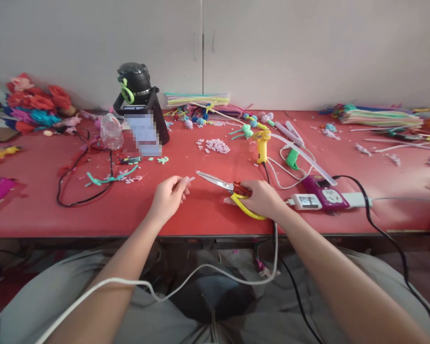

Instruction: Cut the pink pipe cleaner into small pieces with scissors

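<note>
My left hand [169,197] is closed in a pinch above the red table. A short pale pipe cleaner piece [191,178] sticks out past its fingertips, pointing right. On the other side, my right hand [261,198] grips scissors [218,183] with yellow and red handles. Their blades point left toward my left hand and stand a little apart from the pale piece. Behind them lies a pile of short pale purple pipe cleaner cuttings [217,145]. How far the scissor blades are parted is hard to make out.
A black bottle [157,110] stands behind a phone [143,134]. Farther right are a yellow glue gun [262,145], a green glue gun [292,157] and a purple power strip [324,193] with cables. Pipe cleaner bundles [380,117] lie at the back. A white cable [208,266] crosses my lap.
</note>
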`<action>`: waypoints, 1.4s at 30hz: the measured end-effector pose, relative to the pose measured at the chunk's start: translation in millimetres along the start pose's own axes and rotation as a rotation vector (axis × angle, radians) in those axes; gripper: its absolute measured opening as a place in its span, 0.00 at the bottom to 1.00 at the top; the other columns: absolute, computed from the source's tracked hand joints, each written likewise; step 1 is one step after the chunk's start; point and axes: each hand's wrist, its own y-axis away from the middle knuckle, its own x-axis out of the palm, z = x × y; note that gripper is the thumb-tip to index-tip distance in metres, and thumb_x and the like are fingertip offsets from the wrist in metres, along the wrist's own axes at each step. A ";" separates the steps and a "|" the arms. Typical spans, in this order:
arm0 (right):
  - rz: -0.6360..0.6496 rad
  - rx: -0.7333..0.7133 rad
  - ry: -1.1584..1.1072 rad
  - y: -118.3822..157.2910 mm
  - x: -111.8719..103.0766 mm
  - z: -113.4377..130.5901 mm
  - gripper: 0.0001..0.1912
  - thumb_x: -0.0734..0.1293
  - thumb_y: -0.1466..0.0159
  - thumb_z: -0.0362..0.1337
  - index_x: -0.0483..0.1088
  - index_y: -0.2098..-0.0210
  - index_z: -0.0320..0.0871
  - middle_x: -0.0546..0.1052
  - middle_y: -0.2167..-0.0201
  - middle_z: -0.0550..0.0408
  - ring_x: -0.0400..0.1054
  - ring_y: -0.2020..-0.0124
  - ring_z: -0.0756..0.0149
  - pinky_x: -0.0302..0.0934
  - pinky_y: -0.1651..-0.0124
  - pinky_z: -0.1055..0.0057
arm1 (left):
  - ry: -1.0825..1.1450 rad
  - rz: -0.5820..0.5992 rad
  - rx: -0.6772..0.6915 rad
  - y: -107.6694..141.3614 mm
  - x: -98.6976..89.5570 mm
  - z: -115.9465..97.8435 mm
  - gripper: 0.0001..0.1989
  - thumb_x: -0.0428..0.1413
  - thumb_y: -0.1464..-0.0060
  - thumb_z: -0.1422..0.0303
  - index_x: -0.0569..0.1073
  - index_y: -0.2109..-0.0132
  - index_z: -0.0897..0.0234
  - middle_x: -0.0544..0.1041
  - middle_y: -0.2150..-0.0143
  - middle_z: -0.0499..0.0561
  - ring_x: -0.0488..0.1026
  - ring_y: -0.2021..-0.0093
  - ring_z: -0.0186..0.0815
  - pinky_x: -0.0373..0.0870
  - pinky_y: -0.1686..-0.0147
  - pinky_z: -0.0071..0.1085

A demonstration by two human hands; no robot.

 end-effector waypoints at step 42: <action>0.011 -0.041 0.351 14.4 -0.1 28.6 0.26 0.58 0.34 0.58 0.75 0.68 0.45 0.79 0.70 0.47 0.72 0.68 0.60 0.45 0.71 0.70 | 0.365 -0.076 -0.028 8.1 16.8 -10.8 0.19 0.54 0.37 0.52 0.71 0.68 0.64 0.66 0.76 0.45 0.61 0.78 0.26 0.58 0.78 0.24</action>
